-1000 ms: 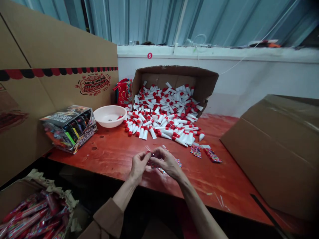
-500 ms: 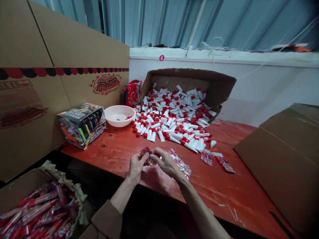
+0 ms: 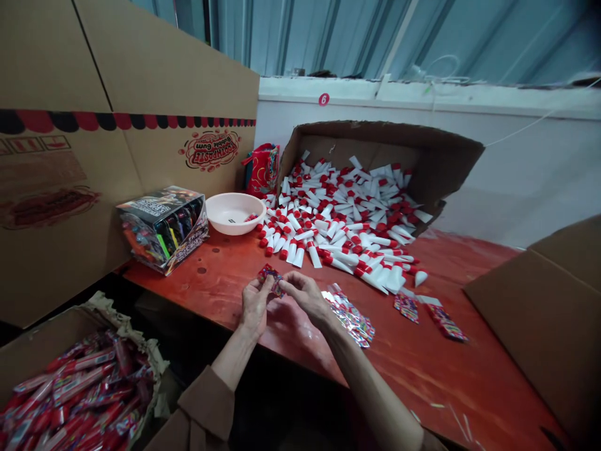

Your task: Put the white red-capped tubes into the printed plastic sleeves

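Note:
Between my hands, above the front part of the red table [image 3: 220, 266], is a small colourful printed wrapper [image 3: 269, 273]. My left hand [image 3: 256, 305] pinches it with the thumb on top. My right hand [image 3: 304, 293] grips its right edge with thumb and fingers closed. Just right of my right hand lies a shiny pile of printed wrappers [image 3: 354, 319]. Two more groups, smaller printed wrappers [image 3: 406, 307] and longer printed wrappers [image 3: 446, 321], rest farther right. Behind them spreads a heap of white tubes with red caps [image 3: 347, 232].
The tubes spill from a tipped cardboard box [image 3: 451, 150]. A pale bowl [image 3: 220, 218] with some red bits stands left of it, beside a display box [image 3: 164, 228]. An open carton of red packets [image 3: 75, 382] sits low at left. Another cardboard box [image 3: 539, 300] stands at right.
The view has turned slightly left, so most things sit farther right. My hands have stayed together on the wrapper, their fingers shifted a little along it.

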Available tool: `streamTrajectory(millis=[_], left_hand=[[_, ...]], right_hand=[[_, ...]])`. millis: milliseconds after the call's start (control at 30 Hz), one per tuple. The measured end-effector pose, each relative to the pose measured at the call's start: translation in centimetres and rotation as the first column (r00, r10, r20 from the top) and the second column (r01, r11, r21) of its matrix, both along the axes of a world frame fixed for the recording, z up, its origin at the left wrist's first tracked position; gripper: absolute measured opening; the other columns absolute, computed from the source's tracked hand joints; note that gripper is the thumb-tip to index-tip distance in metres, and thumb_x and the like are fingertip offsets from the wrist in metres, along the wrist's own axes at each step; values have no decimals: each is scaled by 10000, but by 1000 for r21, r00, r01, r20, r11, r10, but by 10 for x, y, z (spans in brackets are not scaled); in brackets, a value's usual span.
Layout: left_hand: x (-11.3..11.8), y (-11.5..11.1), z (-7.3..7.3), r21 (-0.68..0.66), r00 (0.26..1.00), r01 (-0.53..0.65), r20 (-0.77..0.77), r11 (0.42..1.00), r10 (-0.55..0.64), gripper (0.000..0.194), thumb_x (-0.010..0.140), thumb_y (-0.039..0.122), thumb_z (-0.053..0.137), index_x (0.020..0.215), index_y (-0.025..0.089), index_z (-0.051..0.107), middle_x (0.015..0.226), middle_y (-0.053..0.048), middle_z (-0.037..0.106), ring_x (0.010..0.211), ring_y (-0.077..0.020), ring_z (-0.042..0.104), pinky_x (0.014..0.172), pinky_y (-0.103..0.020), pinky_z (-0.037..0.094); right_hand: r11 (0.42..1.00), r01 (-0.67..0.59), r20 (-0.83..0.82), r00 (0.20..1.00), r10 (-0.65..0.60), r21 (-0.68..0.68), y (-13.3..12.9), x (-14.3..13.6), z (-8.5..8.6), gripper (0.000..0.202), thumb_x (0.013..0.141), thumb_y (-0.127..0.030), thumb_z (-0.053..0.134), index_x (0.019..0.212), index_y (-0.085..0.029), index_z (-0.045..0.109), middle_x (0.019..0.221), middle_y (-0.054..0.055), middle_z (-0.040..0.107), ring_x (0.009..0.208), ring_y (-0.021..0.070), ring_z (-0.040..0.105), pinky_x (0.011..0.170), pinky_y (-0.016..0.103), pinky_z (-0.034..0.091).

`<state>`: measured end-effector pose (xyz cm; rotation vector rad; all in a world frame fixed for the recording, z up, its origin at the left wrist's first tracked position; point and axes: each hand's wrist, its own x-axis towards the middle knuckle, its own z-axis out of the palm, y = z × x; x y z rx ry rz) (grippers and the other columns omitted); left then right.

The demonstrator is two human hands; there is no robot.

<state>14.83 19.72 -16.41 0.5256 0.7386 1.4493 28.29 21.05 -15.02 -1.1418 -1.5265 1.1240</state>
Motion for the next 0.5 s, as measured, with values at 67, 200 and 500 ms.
streamTrajectory(millis=[67,200,500], left_hand=[[1,-2,-2,-6,999,41,8,999,-41,405,636,366,875,894,97,717,829,-82,729,702,-150,662,703,-269,507],[2,-6,0,-37,999,48,-24,998,-49,413,610,391,885,845,99,710,787,-77,720,673,-149,653,677,-267,495],[3,-3,-2,-110,995,63,88,992,-54,404,599,386,901,825,129,685,744,-33,707,617,-122,635,625,-252,503]], right_hand=[[1000,21,8,1000,-21,17,-5,1,0,333,821,-517,651,800,-187,604,758,9,615,718,160,555,681,280,458],[996,9,166,986,-24,91,-15,5,6,340,892,-511,561,751,-202,570,715,-9,571,672,146,508,631,262,425],[964,43,527,830,-180,261,33,42,-2,348,963,-488,453,825,-199,587,762,14,593,671,163,514,605,258,391]])
